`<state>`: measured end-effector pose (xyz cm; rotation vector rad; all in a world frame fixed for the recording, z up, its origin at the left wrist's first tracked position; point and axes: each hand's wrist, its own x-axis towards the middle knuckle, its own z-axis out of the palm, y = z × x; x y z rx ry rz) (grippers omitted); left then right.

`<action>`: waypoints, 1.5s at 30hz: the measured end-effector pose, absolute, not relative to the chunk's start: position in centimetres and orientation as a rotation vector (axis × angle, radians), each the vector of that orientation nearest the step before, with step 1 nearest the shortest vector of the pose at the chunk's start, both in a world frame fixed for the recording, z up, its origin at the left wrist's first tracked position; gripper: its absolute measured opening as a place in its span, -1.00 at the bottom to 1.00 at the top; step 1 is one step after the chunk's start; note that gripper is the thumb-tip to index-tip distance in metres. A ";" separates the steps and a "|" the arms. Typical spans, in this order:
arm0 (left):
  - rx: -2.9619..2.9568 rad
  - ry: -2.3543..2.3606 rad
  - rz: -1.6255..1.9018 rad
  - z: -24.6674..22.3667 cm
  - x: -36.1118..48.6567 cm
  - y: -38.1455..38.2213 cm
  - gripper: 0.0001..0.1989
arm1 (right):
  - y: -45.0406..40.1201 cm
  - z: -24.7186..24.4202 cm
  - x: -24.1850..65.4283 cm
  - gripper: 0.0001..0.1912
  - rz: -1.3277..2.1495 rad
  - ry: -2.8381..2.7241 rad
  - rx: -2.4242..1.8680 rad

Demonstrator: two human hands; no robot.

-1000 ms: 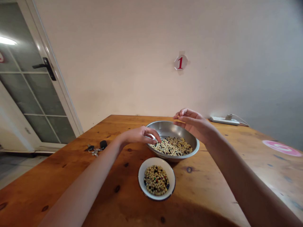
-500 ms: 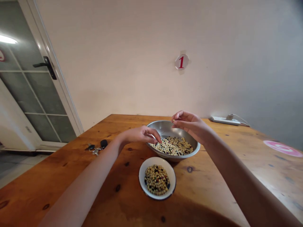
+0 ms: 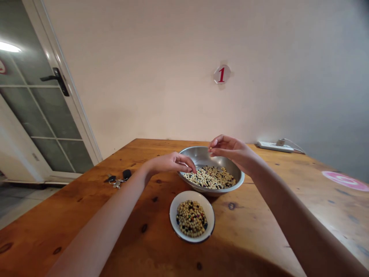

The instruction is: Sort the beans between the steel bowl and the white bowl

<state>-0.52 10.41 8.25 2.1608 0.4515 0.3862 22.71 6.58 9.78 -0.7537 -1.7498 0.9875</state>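
Observation:
A steel bowl holds a heap of small round beads, mostly cream with dark ones mixed in. My left hand reaches over its left rim, thumb and forefinger close together and pointing down at the beads; whatever lies between those fingertips is too small to make out. Above the far right side of the same bowl, my right hand pinches a tiny pale bead between thumb and fingers. Nearer to me stands a white dark-rimmed bowl with more beads, cream, dark and a few reddish.
A bunch of keys with a black fob lies left on the wooden table. At the back right is a white power strip with a plug in it. A pink round sticker marks the right side. The wall rises behind.
My left hand's thumb and forefinger have drawn closer together over the beads. My right hand keeps its pinch in nearly the same place. The view has shifted very slightly.

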 end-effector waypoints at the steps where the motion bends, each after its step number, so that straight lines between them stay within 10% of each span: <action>1: 2.163 0.459 0.388 8.2 -0.5 10.4 -0.83 | 6.5 9.8 22.7 -0.79 0.972 -1.764 -0.756; 45: 2.188 0.504 0.396 7.7 -0.6 11.1 -0.82 | 6.6 10.2 22.9 -0.90 0.568 -1.972 -0.923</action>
